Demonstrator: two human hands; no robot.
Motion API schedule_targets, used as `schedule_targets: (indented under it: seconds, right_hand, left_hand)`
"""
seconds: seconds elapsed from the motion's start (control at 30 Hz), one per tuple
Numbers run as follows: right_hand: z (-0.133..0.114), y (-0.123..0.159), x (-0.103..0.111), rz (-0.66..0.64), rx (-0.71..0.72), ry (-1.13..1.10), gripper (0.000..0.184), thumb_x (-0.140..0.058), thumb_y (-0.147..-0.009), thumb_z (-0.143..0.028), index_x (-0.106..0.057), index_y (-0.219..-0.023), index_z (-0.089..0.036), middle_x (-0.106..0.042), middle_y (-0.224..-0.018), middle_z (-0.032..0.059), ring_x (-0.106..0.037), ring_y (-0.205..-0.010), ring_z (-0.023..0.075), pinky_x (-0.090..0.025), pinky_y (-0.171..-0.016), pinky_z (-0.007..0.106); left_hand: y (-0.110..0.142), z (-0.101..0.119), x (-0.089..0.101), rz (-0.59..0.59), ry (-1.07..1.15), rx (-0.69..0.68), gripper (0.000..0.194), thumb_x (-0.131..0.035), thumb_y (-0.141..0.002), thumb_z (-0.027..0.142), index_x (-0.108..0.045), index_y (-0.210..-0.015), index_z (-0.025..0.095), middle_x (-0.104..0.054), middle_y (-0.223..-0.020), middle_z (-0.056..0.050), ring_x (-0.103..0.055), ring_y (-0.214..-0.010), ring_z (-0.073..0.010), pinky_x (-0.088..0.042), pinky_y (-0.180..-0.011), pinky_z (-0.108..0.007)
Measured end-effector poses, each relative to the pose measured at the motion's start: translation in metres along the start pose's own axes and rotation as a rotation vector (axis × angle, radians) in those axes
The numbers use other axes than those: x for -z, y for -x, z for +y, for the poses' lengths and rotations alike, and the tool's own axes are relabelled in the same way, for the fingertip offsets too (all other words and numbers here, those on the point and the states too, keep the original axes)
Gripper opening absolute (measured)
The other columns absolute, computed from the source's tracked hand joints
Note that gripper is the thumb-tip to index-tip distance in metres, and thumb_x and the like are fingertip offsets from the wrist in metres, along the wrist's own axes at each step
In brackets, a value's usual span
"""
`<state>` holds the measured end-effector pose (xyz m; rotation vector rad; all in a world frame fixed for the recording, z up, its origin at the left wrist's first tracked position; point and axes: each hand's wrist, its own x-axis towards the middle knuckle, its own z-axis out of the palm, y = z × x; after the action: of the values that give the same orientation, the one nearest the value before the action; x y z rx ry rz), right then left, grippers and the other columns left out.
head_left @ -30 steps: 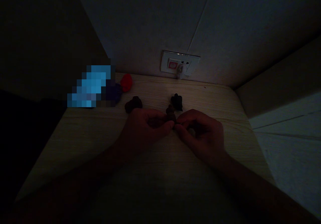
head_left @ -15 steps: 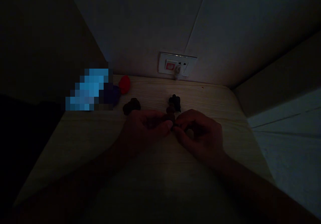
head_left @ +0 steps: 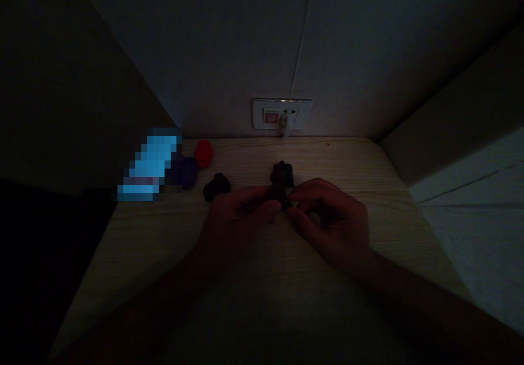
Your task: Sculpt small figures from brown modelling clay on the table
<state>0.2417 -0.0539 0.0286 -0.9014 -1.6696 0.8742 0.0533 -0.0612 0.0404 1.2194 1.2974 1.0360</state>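
A small dark brown figure of rounded lumps [head_left: 278, 192], which looks like modelling clay, is held upright between my two hands. The fingers and thumb of my left hand [head_left: 241, 217] close around its body from the left. From the right, the thumb and fingertips of my right hand [head_left: 333, 217] pinch at its lower side, where a small dark bit shows. Just behind the figure lies a black lump [head_left: 289, 174], partly hidden by it. A brown lump [head_left: 216, 187] rests on the wooden tabletop [head_left: 262, 294] beyond my left hand. Dim light hides fine detail.
At the back left are a red lump [head_left: 203, 154], a dark blue lump [head_left: 186, 172] and a bright blurred-out screen [head_left: 151, 163]. A wall socket [head_left: 282, 114] with a plug in it sits above the table's back edge. Walls rise behind and at the left.
The camera view has tilted, so the table's things and the socket sit lower in the picture. Both hands keep their hold on the figure, which appears slightly turned or tilted.
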Motion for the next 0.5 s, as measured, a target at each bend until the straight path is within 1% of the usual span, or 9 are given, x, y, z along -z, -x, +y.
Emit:
schedule_targets:
  seconds: [0.1,0.23,0.37,0.5]
  right_hand:
    - [-0.0008,-0.0010,-0.0001,0.014,0.070,0.034,0.012,-0.077,-0.086,-0.018,-0.074,-0.096,-0.023,-0.071,-0.089,0.0041,-0.064,-0.069,0.0139,-0.053,-0.055,0.026]
    - [-0.0035,-0.0021,-0.0005,0.010,0.123,0.100,0.012,-0.076,-0.086,-0.018,-0.073,-0.096,-0.024,-0.071,-0.090,0.0033,-0.062,-0.061,0.0111,-0.052,-0.051,0.024]
    - [-0.0048,-0.0036,-0.0007,0.023,0.159,0.122,0.012,-0.076,-0.085,-0.018,-0.072,-0.094,-0.024,-0.071,-0.094,0.0038,-0.062,-0.059,0.0102,-0.054,-0.051,0.024]
    - [-0.0046,-0.0036,-0.0004,0.018,0.170,0.108,0.013,-0.076,-0.085,-0.016,-0.072,-0.095,-0.024,-0.070,-0.099,0.0046,-0.062,-0.058,0.0093,-0.054,-0.051,0.024]
  left_hand:
    - [-0.0002,-0.0010,0.0009,-0.011,0.027,0.009,0.028,-0.078,-0.080,0.034,-0.081,-0.104,0.020,-0.081,-0.083,-0.003,-0.073,-0.074,-0.0181,-0.059,-0.070,-0.027]
    - [-0.0001,-0.0001,0.0021,-0.030,0.056,0.002,0.025,-0.080,-0.077,0.028,-0.081,-0.102,0.022,-0.083,-0.100,-0.004,-0.077,-0.087,-0.0213,-0.061,-0.079,-0.030]
    - [-0.0004,-0.0001,0.0039,-0.058,0.053,-0.007,0.024,-0.081,-0.077,0.028,-0.080,-0.100,0.022,-0.083,-0.104,-0.006,-0.077,-0.098,-0.0247,-0.061,-0.088,-0.034]
    - [-0.0016,-0.0021,0.0050,-0.057,0.071,0.018,0.025,-0.083,-0.075,0.030,-0.080,-0.098,0.021,-0.083,-0.104,-0.007,-0.078,-0.098,-0.0259,-0.062,-0.089,-0.036]
